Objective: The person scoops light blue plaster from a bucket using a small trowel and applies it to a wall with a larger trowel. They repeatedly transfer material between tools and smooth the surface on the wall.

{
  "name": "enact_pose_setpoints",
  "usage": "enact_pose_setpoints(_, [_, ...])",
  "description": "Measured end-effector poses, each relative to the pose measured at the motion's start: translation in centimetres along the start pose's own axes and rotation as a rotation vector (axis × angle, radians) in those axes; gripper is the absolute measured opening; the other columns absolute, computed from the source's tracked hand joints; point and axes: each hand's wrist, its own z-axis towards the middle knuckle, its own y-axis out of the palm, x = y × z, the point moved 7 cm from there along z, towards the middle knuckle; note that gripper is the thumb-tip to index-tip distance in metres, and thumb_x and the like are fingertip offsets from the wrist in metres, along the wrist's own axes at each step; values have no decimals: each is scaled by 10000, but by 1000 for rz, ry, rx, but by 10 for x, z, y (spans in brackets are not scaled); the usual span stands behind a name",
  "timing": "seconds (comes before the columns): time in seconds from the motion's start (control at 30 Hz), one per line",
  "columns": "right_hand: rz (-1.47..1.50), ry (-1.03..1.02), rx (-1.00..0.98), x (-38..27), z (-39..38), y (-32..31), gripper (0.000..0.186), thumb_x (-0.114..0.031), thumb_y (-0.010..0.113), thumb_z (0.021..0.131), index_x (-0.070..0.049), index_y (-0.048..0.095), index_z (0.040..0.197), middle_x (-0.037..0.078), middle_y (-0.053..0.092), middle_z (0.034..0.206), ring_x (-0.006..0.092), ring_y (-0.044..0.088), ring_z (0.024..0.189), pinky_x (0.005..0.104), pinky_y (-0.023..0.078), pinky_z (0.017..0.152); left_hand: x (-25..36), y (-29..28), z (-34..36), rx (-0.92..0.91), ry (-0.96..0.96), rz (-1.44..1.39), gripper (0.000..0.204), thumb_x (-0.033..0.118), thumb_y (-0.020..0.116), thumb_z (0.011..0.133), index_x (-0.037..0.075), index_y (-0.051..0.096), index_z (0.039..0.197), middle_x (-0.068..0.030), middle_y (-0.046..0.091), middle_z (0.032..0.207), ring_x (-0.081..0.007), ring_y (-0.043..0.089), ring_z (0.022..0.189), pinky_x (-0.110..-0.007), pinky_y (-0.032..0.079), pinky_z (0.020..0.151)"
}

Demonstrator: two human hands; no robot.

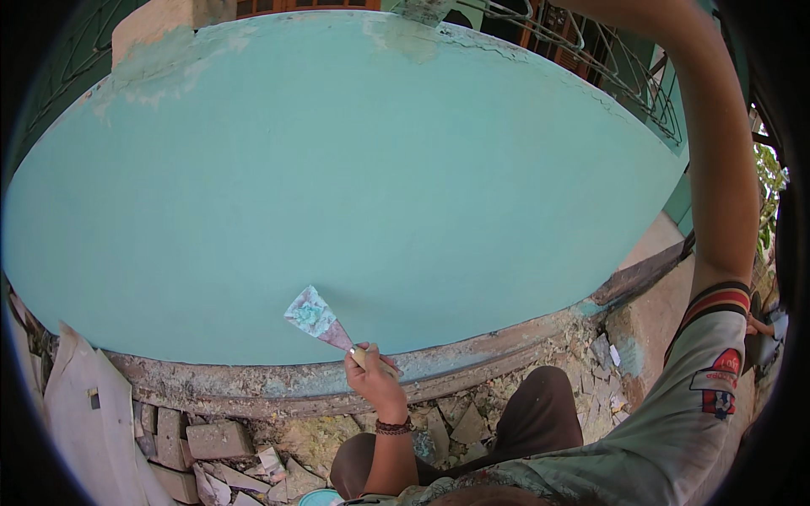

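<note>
My left hand [376,386], with a dark bracelet at the wrist, is closed round the handle of a putty knife [314,315]. Its broad blade points up and to the left, smeared with pale turquoise and whitish material. Behind the blade stands a curved turquoise wall [354,185]; I cannot tell whether the blade touches it. My right arm [724,194] reaches up along the right side and bends over toward the wall's top. The right hand itself lies beyond the upper edge of the picture.
A worn ledge [253,379] runs along the wall's foot. Bricks [219,440] and broken tiles [468,424] lie below it. A pale sheet [89,405] leans at left, and a turquoise-rimmed container [319,497] sits near my knees. Metal railings [624,63] top the wall; another person's hand [758,326] shows at far right.
</note>
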Motion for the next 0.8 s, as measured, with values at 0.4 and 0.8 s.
enact_pose_setpoints(0.4, [689,77,405,3,-140,65,393,80,762,625,-66,696,984,75,616,865,156,605,731,282,508,610,16,-11,7,36,102,32,70,34,542,886,32,500,941,-25,515,631,-85,485,483,-235,358,417])
enact_pose_setpoints(0.8, [758,186,409,-110,-266,103,385,80,763,577,-145,725,887,48,538,925,261,591,843,337,518,663,8,12,-43,-193,137,228,96,8,548,875,24,529,968,-13,526,656,-58,494,526,-216,383,464])
